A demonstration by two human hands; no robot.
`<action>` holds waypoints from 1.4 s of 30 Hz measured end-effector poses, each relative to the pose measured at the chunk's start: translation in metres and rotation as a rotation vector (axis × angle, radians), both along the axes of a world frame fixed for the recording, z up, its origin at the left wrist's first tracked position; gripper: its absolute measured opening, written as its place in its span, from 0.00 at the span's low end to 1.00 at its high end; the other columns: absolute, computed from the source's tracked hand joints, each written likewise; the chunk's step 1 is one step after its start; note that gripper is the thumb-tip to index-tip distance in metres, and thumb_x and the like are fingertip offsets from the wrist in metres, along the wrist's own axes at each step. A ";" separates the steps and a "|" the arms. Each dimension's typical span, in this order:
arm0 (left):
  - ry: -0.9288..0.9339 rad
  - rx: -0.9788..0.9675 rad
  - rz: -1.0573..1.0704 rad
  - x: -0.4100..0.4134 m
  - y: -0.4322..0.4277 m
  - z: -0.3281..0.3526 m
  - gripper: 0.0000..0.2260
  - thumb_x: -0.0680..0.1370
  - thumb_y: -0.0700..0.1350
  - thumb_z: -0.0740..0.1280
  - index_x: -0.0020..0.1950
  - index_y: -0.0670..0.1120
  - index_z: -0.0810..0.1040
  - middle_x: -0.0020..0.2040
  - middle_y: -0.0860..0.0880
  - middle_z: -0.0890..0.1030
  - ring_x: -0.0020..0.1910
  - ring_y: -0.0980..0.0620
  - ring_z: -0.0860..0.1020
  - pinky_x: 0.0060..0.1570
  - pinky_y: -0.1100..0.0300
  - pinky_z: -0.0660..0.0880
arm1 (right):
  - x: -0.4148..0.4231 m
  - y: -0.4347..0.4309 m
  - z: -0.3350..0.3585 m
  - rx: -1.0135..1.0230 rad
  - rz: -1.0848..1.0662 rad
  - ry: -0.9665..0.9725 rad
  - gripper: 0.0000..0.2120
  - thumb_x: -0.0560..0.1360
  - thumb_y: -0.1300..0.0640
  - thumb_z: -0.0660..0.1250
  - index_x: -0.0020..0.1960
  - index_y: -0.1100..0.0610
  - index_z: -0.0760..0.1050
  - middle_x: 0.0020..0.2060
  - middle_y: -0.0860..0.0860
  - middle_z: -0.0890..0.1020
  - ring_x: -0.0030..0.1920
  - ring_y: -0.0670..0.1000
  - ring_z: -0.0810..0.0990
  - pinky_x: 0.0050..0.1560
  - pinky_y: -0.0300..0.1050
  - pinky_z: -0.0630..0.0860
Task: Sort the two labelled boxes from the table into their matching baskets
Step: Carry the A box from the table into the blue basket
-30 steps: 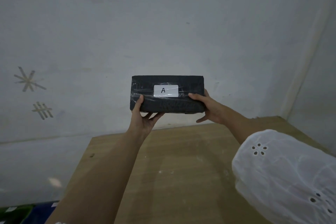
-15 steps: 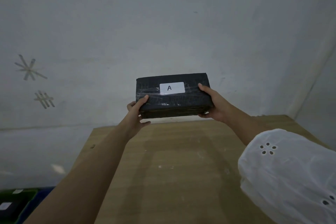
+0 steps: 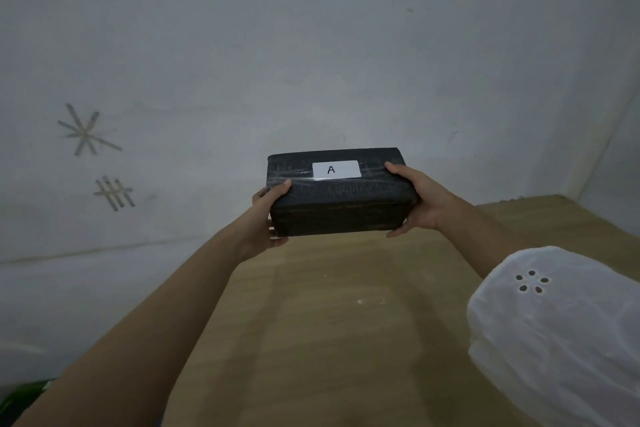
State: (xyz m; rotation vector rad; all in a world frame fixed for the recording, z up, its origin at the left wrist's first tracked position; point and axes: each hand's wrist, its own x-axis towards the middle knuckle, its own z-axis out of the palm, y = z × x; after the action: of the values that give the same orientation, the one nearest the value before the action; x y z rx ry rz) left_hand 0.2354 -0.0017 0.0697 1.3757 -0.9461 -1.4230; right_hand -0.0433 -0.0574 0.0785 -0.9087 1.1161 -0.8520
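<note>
Box [image 3: 337, 191] with the label "A" [image 3: 336, 169] is lifted above the table [image 3: 346, 322], left hand [image 3: 268, 218] and right hand [image 3: 420, 201] grasping its two ends. Better keep it level and the label readable while searching the matching basket; no basket is clearly seen.

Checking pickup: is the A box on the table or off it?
Off it: both hands hold the box above the table.

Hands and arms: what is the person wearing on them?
The left hand and right hand are bare, with no gloves, rings or watch showing. The left forearm is uncovered. The right arm has a puffy white sleeve with small punched holes arranged like flowers.
</note>
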 end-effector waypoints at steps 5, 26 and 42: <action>-0.049 0.036 -0.012 0.060 0.034 0.003 0.32 0.68 0.63 0.69 0.68 0.56 0.65 0.61 0.47 0.74 0.53 0.45 0.77 0.39 0.53 0.76 | 0.060 0.041 -0.018 0.019 -0.040 -0.057 0.17 0.66 0.42 0.71 0.51 0.49 0.77 0.53 0.56 0.80 0.54 0.64 0.77 0.54 0.73 0.70; 0.062 0.094 0.171 0.220 0.207 -0.012 0.28 0.71 0.60 0.68 0.68 0.51 0.67 0.55 0.47 0.76 0.52 0.46 0.76 0.42 0.53 0.76 | 0.244 0.181 -0.011 0.126 0.040 0.023 0.17 0.63 0.42 0.73 0.44 0.52 0.77 0.45 0.56 0.82 0.49 0.59 0.78 0.42 0.57 0.72; 0.037 0.027 0.118 0.465 0.251 -0.024 0.28 0.74 0.56 0.67 0.71 0.50 0.62 0.62 0.43 0.72 0.54 0.44 0.75 0.49 0.51 0.76 | 0.483 0.231 -0.028 0.077 0.016 -0.011 0.15 0.64 0.42 0.72 0.43 0.50 0.77 0.43 0.53 0.83 0.48 0.57 0.79 0.44 0.55 0.73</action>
State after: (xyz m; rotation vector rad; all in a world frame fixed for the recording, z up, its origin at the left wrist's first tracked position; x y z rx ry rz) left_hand 0.7000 0.2493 0.0459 1.3975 -0.8110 -1.3722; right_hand 0.4398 0.1740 0.0508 -0.8476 1.1231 -0.7948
